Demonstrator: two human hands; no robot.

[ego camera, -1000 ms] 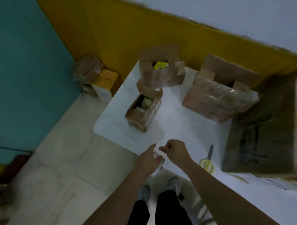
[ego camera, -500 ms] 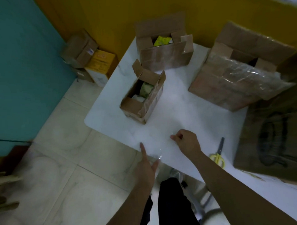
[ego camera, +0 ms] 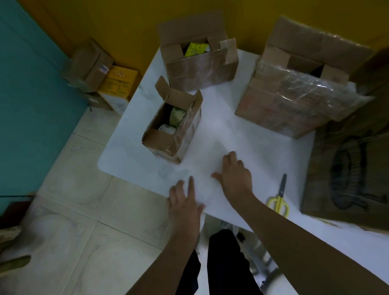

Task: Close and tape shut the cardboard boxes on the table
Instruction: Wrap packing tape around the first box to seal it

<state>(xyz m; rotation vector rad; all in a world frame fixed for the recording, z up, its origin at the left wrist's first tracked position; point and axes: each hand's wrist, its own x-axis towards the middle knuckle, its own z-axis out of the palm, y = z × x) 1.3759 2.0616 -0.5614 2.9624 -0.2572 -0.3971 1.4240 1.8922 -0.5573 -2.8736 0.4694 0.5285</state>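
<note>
Three cardboard boxes stand with flaps up on the white table (ego camera: 131, 159). A small box (ego camera: 184, 136) is nearest, with a tape roll and packets inside. Behind it is a medium box (ego camera: 201, 69) holding a yellow packet. At the right sits a large box (ego camera: 283, 103) covered in clear plastic film. My left hand (ego camera: 185, 203) hovers at the table's near edge with fingers spread, holding nothing. My right hand (ego camera: 235, 174) lies palm down on the table in front of the small box, fingers relaxed. I cannot make out any tape between my hands.
Yellow-handled scissors (ego camera: 279, 199) lie on the table right of my right arm. A big printed brown carton (ego camera: 357, 162) fills the table's right side. Several boxes (ego camera: 98, 69) are stacked on the floor by the teal wall. My legs stand below the table edge.
The white roll my left hand held a second ago is gone from it. Both hands have moved forward over the table and opened; the view has tilted down toward the boxes.
</note>
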